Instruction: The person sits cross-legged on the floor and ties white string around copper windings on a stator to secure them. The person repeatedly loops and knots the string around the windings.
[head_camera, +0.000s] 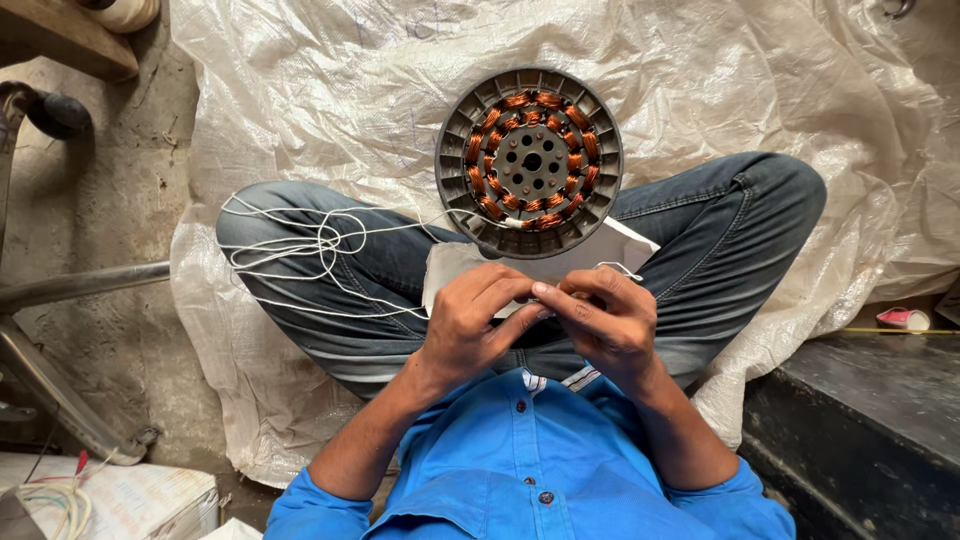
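Note:
A round grey motor stator (530, 162) with copper coils rests on my crossed legs, over a white paper sheet (452, 268). Loops of white string (300, 250) lie across my left knee and run toward the stator and my hands. My left hand (470, 325) and my right hand (605, 320) meet just below the stator, fingertips pinched together on the string. A short loop of it shows above my right knuckles.
I sit cross-legged on a white woven sack (700, 90) spread over a concrete floor. Metal bars (70, 290) lie at the left, a paper box with wires (110, 500) at the lower left, a dark ledge (860, 420) at the right.

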